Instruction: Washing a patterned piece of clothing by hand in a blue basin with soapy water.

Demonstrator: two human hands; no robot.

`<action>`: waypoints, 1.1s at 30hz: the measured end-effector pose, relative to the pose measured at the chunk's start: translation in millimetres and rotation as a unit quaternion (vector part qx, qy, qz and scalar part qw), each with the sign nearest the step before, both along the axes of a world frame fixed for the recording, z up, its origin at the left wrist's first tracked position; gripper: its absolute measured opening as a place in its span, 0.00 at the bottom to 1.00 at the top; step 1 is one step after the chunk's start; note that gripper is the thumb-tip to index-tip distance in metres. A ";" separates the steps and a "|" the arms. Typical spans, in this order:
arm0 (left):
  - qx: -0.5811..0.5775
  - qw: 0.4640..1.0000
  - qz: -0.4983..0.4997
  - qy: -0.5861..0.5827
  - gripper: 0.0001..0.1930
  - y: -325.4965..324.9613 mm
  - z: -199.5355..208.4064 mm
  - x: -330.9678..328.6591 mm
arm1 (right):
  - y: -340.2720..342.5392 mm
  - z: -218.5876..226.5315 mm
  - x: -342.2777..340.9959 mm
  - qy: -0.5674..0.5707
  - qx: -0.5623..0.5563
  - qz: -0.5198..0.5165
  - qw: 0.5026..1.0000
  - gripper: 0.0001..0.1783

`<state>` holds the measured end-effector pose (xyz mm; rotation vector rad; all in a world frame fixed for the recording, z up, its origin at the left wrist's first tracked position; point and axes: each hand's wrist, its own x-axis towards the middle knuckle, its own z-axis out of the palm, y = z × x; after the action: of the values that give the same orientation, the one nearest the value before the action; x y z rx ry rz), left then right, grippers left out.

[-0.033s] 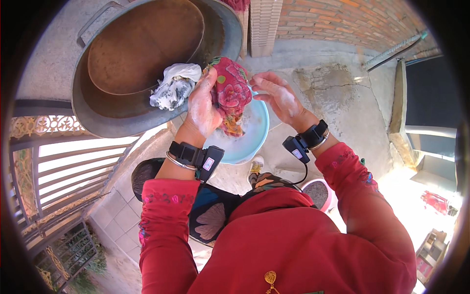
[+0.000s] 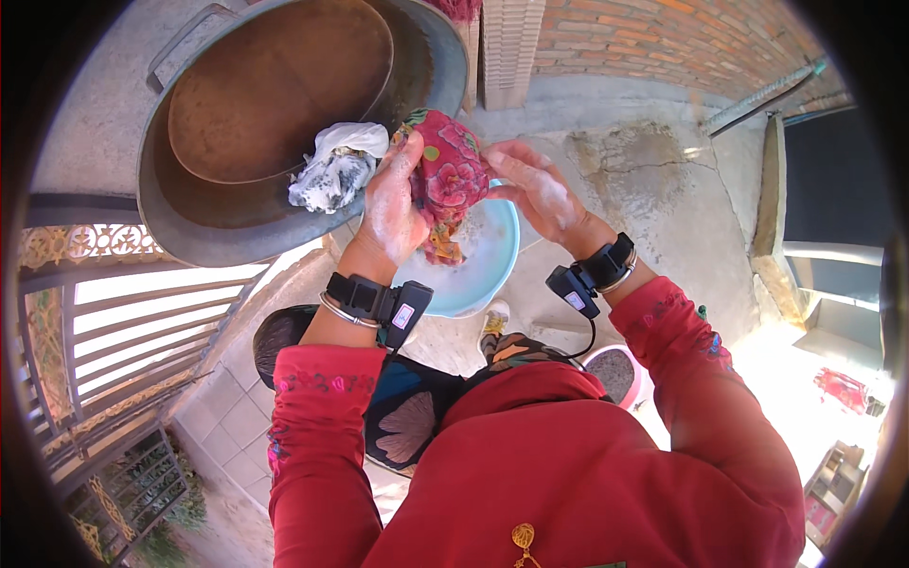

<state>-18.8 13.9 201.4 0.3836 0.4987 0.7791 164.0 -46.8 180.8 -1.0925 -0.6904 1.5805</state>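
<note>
A red floral cloth (image 2: 453, 168) is bunched up in my left hand (image 2: 393, 204), whose fingers are closed round its left side. An orange-patterned end of it hangs over a light blue basin (image 2: 513, 248). At the cloth's right edge is my right hand (image 2: 542, 192), with thumb and index finger apart and the fingertips touching the fabric. White suds coat both hands. A crumpled white cloth (image 2: 339, 168) with dark patches lies just left of my left hand, on the near edge of a large metal tub (image 2: 204, 244).
A barred railing (image 2: 156, 331) with ornate trim runs along the left. Behind the basin are a ribbed pale post (image 2: 511, 52) and a brick wall (image 2: 663, 38). A pink-rimmed bucket (image 2: 614, 374) with grey contents stands by my legs. The concrete floor has a damp, cracked patch (image 2: 639, 170).
My right hand has moved slightly left, and its fingertips have come up against the red floral cloth. My left hand and the white cloth have hardly moved.
</note>
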 end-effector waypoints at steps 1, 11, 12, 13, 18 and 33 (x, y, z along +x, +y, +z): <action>0.018 0.999 -0.004 0.033 0.17 -0.2 0.1 2.5 | -0.6 5.2 -6.8 -0.001 -0.001 0.000 1.000 0.17; 0.204 0.921 -0.077 0.324 0.23 -5.1 -2.3 12.6 | 18.6 -14.6 5.1 0.155 -0.014 -0.089 0.984 0.10; 0.294 0.859 -0.096 0.407 0.24 -3.7 -13.6 10.3 | 18.4 -9.5 5.4 0.148 -0.005 -0.088 0.985 0.09; 0.379 0.781 -0.113 0.483 0.26 -2.4 -24.9 8.0 | 20.4 -12.3 6.3 0.149 -0.006 -0.086 0.985 0.09; 0.436 0.643 -0.095 0.622 0.20 13.5 -38.5 -3.5 | 21.5 9.3 13.4 0.251 0.005 -0.085 0.964 0.13; 0.035 0.836 -0.088 0.540 0.21 34.4 -62.1 -33.5 | 4.8 -3.4 78.1 0.238 -0.019 -0.203 0.950 0.16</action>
<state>-52.3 48.3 139.3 0.9329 1.4751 0.3315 242.1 -41.9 177.4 -0.7709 -0.0991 1.4183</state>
